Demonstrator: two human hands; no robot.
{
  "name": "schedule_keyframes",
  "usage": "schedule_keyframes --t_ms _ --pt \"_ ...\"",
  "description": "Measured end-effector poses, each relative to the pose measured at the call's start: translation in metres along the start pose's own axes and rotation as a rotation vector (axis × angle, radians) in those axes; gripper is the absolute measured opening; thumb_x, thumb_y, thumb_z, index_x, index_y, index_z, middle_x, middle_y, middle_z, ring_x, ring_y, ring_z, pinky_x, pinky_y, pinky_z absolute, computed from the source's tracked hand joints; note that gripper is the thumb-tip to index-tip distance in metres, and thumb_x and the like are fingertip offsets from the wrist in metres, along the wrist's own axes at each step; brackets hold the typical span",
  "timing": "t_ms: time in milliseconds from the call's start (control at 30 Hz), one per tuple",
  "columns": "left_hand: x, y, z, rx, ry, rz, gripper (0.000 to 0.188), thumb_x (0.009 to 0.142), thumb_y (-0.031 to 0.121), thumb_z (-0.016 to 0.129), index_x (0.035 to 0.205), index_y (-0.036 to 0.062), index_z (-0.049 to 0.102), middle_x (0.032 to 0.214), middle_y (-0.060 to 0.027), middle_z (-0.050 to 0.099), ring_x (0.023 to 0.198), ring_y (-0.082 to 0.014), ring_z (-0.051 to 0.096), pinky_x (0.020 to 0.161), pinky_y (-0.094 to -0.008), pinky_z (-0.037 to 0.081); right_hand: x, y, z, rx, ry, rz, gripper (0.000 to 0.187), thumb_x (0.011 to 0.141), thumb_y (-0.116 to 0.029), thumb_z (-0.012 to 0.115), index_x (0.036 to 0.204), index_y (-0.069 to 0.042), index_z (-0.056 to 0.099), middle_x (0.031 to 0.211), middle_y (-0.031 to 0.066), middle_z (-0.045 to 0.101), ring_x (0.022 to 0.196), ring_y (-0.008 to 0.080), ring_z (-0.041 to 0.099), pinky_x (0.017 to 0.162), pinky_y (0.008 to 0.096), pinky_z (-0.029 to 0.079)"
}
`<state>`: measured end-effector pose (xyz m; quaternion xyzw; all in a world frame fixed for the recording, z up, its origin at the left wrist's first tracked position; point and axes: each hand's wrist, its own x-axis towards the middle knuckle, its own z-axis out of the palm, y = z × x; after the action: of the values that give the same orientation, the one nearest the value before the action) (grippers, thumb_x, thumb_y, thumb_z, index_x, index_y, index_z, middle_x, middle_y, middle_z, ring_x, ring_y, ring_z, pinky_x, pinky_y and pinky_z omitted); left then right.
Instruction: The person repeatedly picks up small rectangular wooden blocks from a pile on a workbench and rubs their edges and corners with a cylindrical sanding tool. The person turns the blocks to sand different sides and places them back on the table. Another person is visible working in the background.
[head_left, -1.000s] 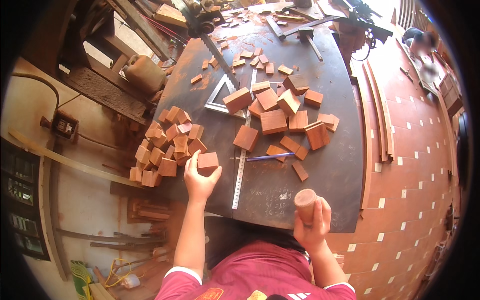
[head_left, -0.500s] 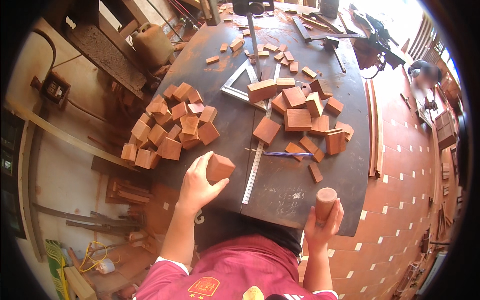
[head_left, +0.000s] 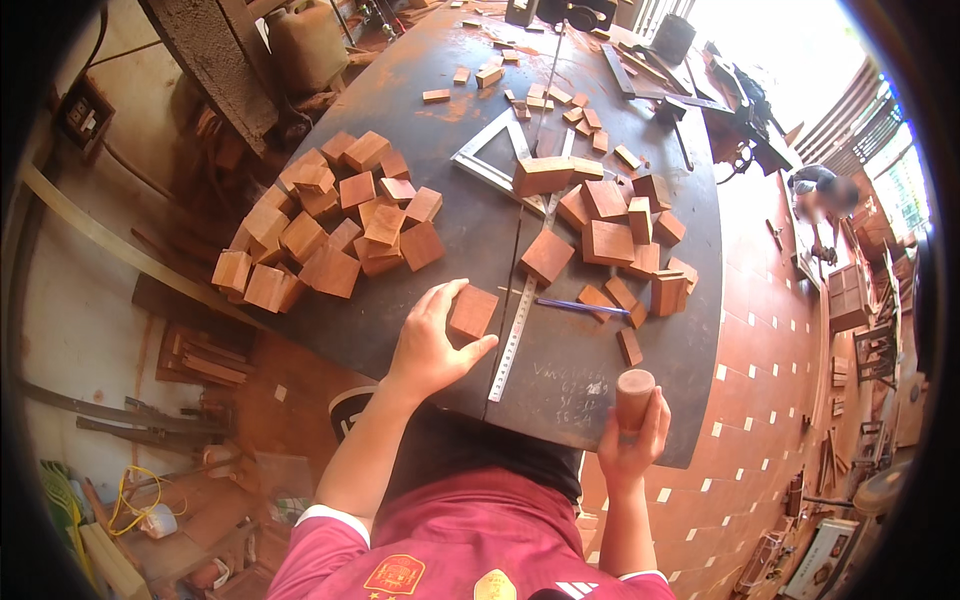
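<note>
Left hand (head_left: 425, 352): fingers (head_left: 437, 298) cover the left side of the wooden block (head_left: 475, 312); contact between block and surface (head_left: 470, 240) cannot be judged. Base of the wooden cylinder (head_left: 634, 398) hidden by the right hand (head_left: 635, 452). Heaped blocks (head_left: 357, 190) overlap; lowest ones obscured, exact count not obtainable. A square block (head_left: 547, 257) covers a stretch of the ruler (head_left: 512, 343), whose graduations are too small to read. An oblong block (head_left: 543, 176) masks part of the metal triangle (head_left: 498, 180). Chalk marks (head_left: 570, 380) too faint to make out. Top edge crops the plastic jug (head_left: 305, 48); lower edge cuts the shirt (head_left: 450, 545). Person (head_left: 815, 200) at right: head blurred.
</note>
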<state>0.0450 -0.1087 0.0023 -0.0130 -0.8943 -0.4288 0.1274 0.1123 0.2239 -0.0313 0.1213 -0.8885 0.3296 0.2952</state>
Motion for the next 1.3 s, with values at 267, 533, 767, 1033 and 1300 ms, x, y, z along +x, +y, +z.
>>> schedule_keyframes --t_ms 267,533,767,1033,1300 --pt "-0.005 -0.017 0.000 -0.204 -0.111 0.134 0.085 0.073 0.029 0.099 0.143 0.0022 0.060 0.134 -0.0221 0.070 0.126 -0.0422 0.067 0.107 -0.0467 0.055 0.067 -0.067 0.036 0.445 -0.309 0.031 0.074 0.083 -0.005 0.080 0.150 0.006 0.053 0.134 0.0277 0.064 0.121 0.0438 0.067 0.106 0.0474 0.053" --pt "-0.005 -0.023 0.004 -0.197 -0.092 0.221 0.082 0.072 0.021 0.097 0.143 0.0008 0.060 0.134 -0.0240 0.069 0.125 -0.0443 0.067 0.107 -0.0478 0.055 0.102 -0.078 0.063 0.456 -0.644 -0.230 0.078 0.085 -0.005 0.082 0.157 -0.003 0.051 0.135 0.0279 0.061 0.119 0.0473 0.066 0.101 0.0484 0.056" --pt "-0.005 -0.025 0.007 -0.195 -0.076 0.212 0.079 0.069 0.017 0.096 0.139 0.0010 0.062 0.132 -0.0221 0.070 0.123 -0.0430 0.068 0.105 -0.0463 0.056 0.103 -0.080 0.069 0.394 -0.713 -0.188 0.087 0.084 -0.003 0.081 0.160 0.002 0.038 0.132 0.0290 0.062 0.119 0.0479 0.065 0.103 0.0506 0.054" --pt "-0.003 -0.023 0.003 -0.212 -0.124 0.212 0.085 0.073 0.025 0.098 0.143 -0.0003 0.059 0.135 -0.0256 0.067 0.125 -0.0462 0.065 0.106 -0.0486 0.055 0.120 -0.063 0.082 0.339 -0.629 -0.283 0.085 0.085 -0.004 0.080 0.157 0.004 0.038 0.130 0.0322 0.060 0.114 0.0514 0.064 0.100 0.0528 0.055" --pt "-0.003 -0.026 0.005 -0.237 -0.134 0.206 0.089 0.069 0.030 0.100 0.142 0.0002 0.060 0.136 -0.0248 0.067 0.126 -0.0449 0.065 0.107 -0.0483 0.055 0.109 -0.075 0.080 0.383 -0.665 -0.220 0.084 0.085 -0.005 0.082 0.158 0.003 0.040 0.133 0.0312 0.060 0.120 0.0500 0.063 0.106 0.0516 0.053"
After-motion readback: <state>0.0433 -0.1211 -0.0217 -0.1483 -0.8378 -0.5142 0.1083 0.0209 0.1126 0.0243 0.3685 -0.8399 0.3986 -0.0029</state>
